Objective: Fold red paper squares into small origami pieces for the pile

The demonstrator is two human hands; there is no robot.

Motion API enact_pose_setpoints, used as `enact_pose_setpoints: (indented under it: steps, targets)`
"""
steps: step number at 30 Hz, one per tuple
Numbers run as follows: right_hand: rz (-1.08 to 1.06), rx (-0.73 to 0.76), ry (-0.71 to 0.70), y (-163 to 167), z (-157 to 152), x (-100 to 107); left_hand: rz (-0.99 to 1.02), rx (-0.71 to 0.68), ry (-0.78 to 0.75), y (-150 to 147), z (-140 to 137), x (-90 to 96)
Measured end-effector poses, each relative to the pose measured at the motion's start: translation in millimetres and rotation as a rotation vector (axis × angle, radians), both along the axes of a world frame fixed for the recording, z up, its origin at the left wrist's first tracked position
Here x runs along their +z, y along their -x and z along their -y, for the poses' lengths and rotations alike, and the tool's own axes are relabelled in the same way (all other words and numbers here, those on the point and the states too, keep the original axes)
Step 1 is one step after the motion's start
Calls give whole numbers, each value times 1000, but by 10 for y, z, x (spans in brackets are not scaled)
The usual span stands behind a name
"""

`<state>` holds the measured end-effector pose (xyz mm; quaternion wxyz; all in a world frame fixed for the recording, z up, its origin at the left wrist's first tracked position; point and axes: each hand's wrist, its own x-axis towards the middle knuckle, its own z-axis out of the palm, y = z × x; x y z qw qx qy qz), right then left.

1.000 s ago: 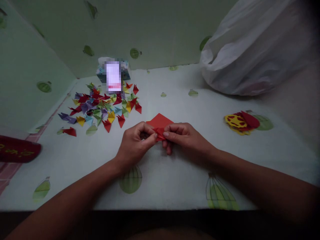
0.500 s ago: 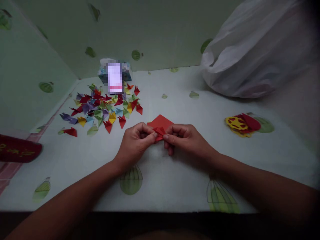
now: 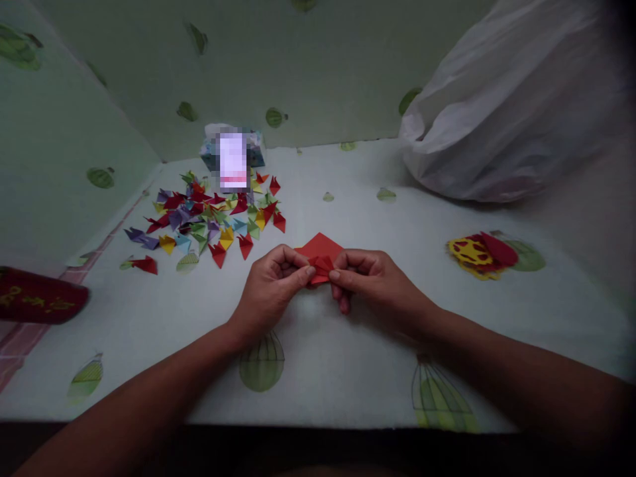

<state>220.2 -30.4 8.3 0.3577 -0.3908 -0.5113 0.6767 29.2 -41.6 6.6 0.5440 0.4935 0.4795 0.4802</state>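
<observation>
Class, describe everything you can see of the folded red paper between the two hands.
The folded red paper is small, with creased, overlapping layers. The left hand pinches one side between thumb and fingers; the right hand pinches the other. Fingers hide its ends. Just beyond it, a flat red paper corner points away from the person; whether the two are joined, or the folded piece touches the table, cannot be told.

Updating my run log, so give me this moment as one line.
left grip: pinching folded red paper | right grip: pinching its other side | far left: multicoloured folded-paper pieces | far right: white plastic bag
</observation>
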Motion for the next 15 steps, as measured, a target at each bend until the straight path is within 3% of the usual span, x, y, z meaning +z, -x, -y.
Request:
enact_pose_setpoints:
  steps: [15]
  targets:
    - [-11,-47,26,17,11,-13,39,12,-75,-19,-4,-12]
